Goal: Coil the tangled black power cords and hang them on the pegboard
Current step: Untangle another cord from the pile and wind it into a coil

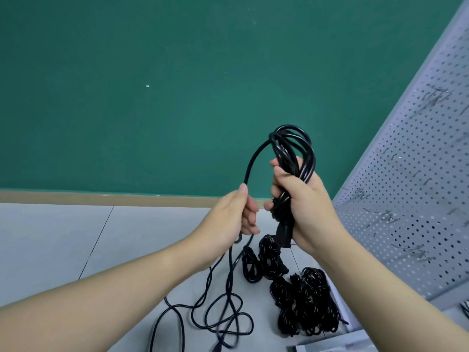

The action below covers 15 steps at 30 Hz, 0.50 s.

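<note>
My right hand (pixel 302 199) grips a bundle of black power cord loops (pixel 291 146), held upright in front of the green wall, with a plug end (pixel 284 235) sticking out below the fist. From the top of the coil one strand arcs left and down into my left hand (pixel 236 214), which pinches it. The loose rest of that cord (pixel 223 311) trails down to the floor in tangled loops. Several bundled black cords (pixel 302 308) lie on the floor below my right forearm. The grey pegboard (pixel 418 189) with metal hooks (pixel 385 214) stands at the right.
A green wall (pixel 152 97) with a tan baseboard (pixel 101 196) is ahead. Grey floor tiles (pixel 50 240) spread to the left. A pale flat object (pixel 330 346) lies at the bottom edge near the pegboard's foot.
</note>
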### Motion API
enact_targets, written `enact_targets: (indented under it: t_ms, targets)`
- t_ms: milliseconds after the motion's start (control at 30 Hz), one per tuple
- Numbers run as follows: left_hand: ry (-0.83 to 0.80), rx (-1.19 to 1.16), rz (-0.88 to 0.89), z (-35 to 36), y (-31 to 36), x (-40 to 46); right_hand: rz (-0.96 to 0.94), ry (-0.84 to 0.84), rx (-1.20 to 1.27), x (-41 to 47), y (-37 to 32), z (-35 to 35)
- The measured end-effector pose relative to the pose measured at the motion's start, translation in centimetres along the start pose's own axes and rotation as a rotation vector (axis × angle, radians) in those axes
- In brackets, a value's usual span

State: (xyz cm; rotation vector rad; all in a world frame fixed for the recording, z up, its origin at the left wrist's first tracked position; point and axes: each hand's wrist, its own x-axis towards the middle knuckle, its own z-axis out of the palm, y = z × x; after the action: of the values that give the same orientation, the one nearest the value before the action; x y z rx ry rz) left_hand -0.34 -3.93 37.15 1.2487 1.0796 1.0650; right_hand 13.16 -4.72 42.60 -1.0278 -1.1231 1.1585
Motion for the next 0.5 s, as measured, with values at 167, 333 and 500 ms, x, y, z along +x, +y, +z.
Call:
enact_targets:
  t_ms: [167,333,500]
  targets:
    - [-0.048,0.022,-0.054,-0.5,0.2,0.1,0.047,-0.005,-0.167,0.3,1.2,-0.5]
    - [-0.163,-0.03,-0.134,-0.5,1.6,-0.5,0.097,-0.147,-0.257,-0.7,2.5,0.3]
    - [-0.23,-0.037,-0.302,-0.3,1.5,-1.0,0.093,-0.083,-0.244,0.0,2.3,-0.2]
